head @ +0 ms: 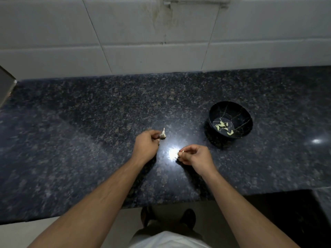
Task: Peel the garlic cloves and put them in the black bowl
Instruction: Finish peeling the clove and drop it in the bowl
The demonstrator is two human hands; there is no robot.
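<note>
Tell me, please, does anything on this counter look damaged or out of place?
The black bowl shows pale crack-like lines across its inner wall; they may be cracks or a marble pattern. The wall tiles carry a brownish stain. Nothing looks spilled.

Two bare forearms reach forward, hands apart.
The left hand curls its fingers in a grip; the right hand pinches with curled fingertips.

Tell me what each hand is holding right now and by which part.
The left hand grips a papery white garlic bulb by its lower side, stem tip free. The right hand pinches a small pale garlic clove at its fingertips; which end cannot be told.
</note>
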